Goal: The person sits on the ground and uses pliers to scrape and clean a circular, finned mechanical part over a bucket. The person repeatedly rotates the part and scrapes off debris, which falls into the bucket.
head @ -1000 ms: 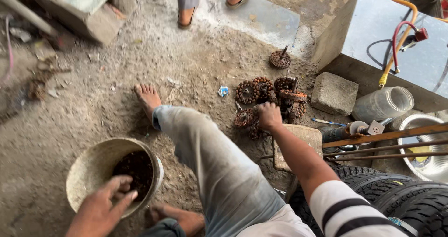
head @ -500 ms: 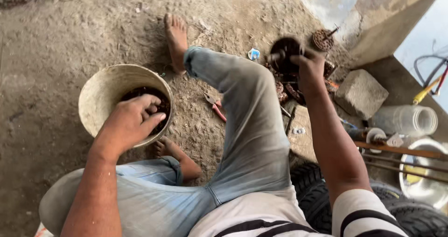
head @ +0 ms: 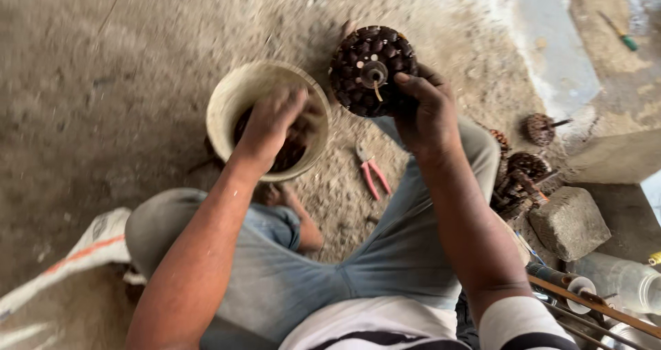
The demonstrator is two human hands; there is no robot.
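My right hand (head: 427, 112) grips a round, dark brown motor rotor (head: 373, 69) with a short shaft at its centre, held up above my knee. My left hand (head: 270, 119) reaches into a pale round bowl (head: 234, 91) on the dirt floor; its fingers are blurred and sit among dark bits inside the bowl. Whether those fingers hold anything cannot be seen. I sit on the ground in grey trousers with one leg stretched forward and one folded.
Red-handled pliers (head: 372, 174) lie on the dirt between my legs. More rusty rotors (head: 520, 174) are piled at the right, one (head: 540, 128) apart. A stone block (head: 569, 222), a clear bottle (head: 623, 281) and metal rods (head: 599, 309) are at the lower right. A white sack (head: 76, 253) lies left.
My right hand has lifted a rotor from the pile and brought it up over my knee beside the bowl. My left hand has sunk deeper into the bowl. The view has swung left.
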